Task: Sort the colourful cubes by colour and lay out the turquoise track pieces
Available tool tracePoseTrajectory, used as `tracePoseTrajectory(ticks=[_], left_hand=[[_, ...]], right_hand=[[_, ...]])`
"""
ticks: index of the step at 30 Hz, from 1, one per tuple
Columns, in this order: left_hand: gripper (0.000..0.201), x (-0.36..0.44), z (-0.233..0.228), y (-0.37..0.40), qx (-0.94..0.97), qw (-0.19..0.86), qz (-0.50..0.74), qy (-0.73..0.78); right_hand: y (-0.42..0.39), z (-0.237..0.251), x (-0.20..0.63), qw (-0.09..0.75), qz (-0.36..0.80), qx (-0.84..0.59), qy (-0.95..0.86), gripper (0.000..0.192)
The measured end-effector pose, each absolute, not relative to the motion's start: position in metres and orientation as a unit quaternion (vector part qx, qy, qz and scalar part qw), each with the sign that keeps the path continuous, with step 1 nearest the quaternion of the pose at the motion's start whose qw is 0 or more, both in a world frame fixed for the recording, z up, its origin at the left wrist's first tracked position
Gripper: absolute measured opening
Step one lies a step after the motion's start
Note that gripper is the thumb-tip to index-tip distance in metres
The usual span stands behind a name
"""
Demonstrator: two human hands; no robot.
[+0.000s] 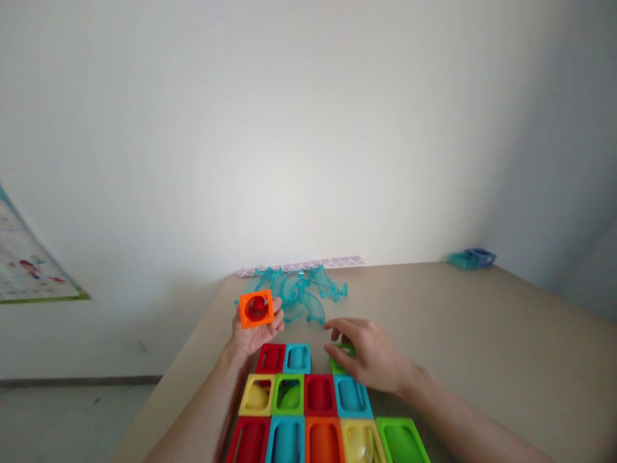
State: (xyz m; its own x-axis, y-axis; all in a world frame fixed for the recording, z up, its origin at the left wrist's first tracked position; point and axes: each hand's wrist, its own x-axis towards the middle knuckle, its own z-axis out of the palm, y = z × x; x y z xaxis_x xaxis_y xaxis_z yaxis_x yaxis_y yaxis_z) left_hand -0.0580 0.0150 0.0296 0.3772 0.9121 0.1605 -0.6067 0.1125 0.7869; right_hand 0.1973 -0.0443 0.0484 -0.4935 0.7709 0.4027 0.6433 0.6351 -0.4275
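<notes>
I see my left hand [253,331] raised over the bench [482,334], fingers clamped around an orange square block [256,309] with a red centre. My right hand [369,354] rests on a green block [343,355], fingers closed on it, beside rows of coloured blocks [308,411]. Clear blue curved pieces [296,292] lie behind. A careless nudge could likely knock the neat rows askew.

coloured blocks [319,393] — 13 | clear blue curved pieces [296,292] — one pile, uncountable | hands [371,360] — 2
</notes>
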Motion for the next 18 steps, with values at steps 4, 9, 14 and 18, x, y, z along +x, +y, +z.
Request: tracePoseTrajectory(ticks=[4, 9, 14, 18], left_hand=[[0.042, -0.057, 0.025, 0.018, 0.425, 0.711, 0.520, 0.208], [0.046, -0.053, 0.014, 0.024, 0.436, 0.707, 0.511, 0.222], [0.045, -0.052, 0.013, 0.025, 0.461, 0.707, 0.492, 0.216], [0.044, -0.050, 0.013, 0.026, 0.476, 0.709, 0.479, 0.205]], right_hand=[[-0.044, 0.048, 0.196, 0.284, 0.100, -0.412, -0.860, 0.023], [-0.044, 0.048, 0.193, 0.283, 0.099, -0.402, -0.865, 0.023], [-0.042, 0.047, 0.193, 0.277, 0.101, -0.405, -0.865, 0.023], [-0.043, 0.048, 0.195, 0.270, 0.085, -0.411, -0.867, 0.023]])
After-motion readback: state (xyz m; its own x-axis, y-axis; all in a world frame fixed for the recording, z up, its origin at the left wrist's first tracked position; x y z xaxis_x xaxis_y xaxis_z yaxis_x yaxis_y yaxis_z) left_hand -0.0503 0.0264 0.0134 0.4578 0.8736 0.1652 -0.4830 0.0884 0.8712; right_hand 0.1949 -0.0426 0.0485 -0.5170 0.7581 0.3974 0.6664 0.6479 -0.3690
